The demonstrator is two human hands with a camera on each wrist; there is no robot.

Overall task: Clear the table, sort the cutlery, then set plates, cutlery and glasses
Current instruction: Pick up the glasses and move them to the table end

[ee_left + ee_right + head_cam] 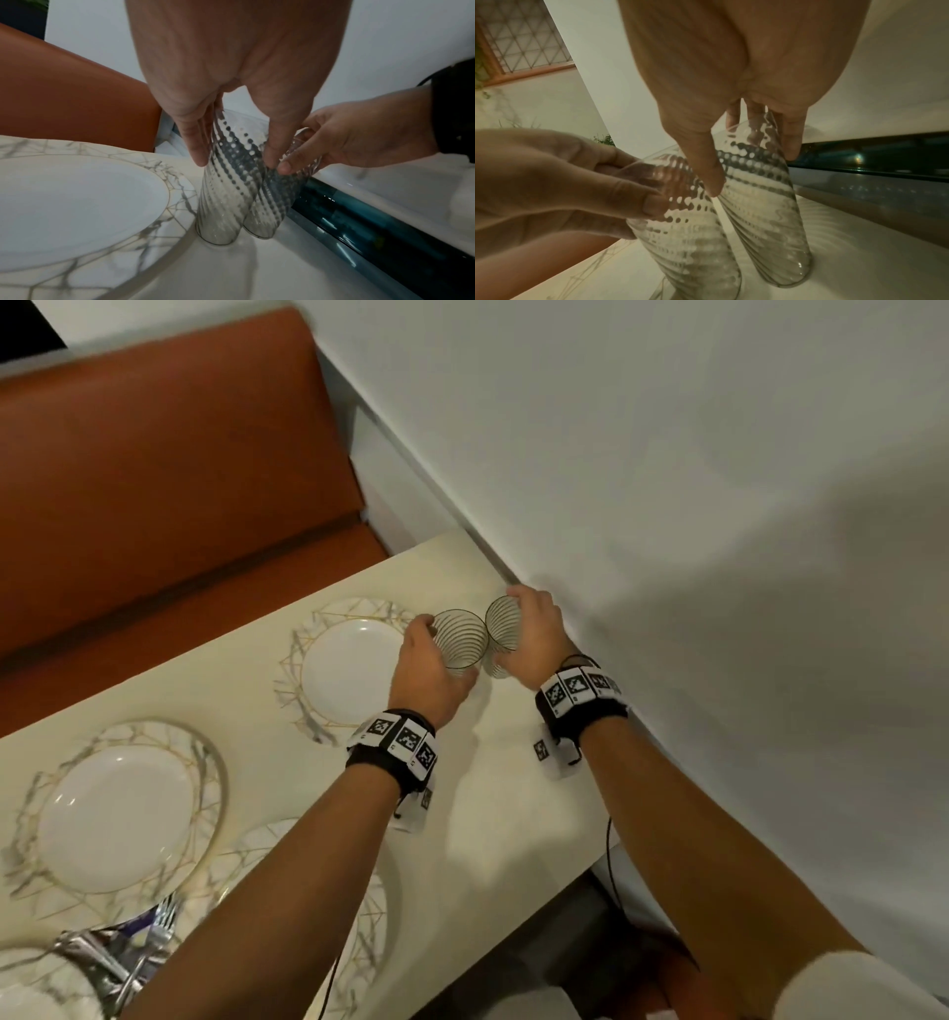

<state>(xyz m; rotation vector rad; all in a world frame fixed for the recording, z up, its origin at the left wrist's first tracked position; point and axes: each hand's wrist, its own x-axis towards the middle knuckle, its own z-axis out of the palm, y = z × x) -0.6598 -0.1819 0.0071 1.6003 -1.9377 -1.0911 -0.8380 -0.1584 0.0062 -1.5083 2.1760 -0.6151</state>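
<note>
Two clear ribbed glasses stand side by side, touching, at the far right of the cream table [493,814] by the wall. My left hand [436,654] grips the left glass [459,639] from above, thumb on one side and fingers on the other. My right hand [529,629] grips the right glass [502,634] the same way. In the left wrist view the left glass [231,192] has its base down at the table beside a plate rim [177,182]; the right glass [275,207] is next to it. The right wrist view shows the right glass [765,213] and the left glass [687,233].
Three marbled, gold-lined plates lie on the table: far [354,670], left [118,809] and near [369,916], the last one under my left forearm. Forks in a shiny holder [128,952] sit at the bottom left. An orange bench [179,480] is behind, a white wall [719,505] to the right.
</note>
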